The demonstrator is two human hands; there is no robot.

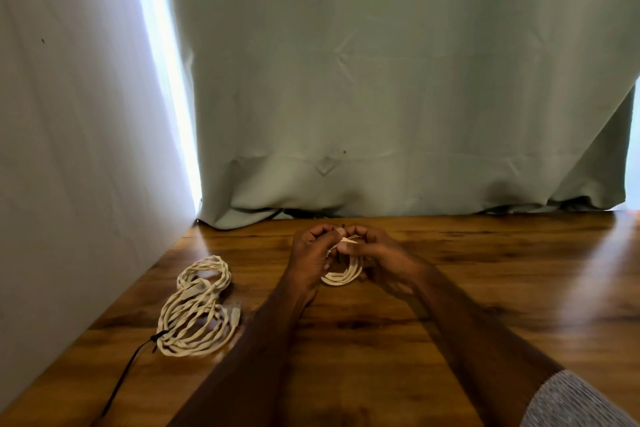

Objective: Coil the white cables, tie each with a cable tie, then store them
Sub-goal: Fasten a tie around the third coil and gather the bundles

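Observation:
A small coil of white cable [341, 276] hangs between my two hands above the wooden table [485, 288]. My left hand [311, 255] and my right hand [375, 253] both pinch the top of that coil, fingers curled. A thin black cable tie [337, 257] shows between my fingers at the coil's top. To the left on the table lie coiled white braided cables [195, 310], stacked and overlapping. A black cable tie [152, 340] binds the front coil, its long tail trailing toward the table's front edge.
A grey-green curtain [398, 80] hangs behind the table's far edge. A white wall [69, 149] runs along the table's left side, close to the stacked coils.

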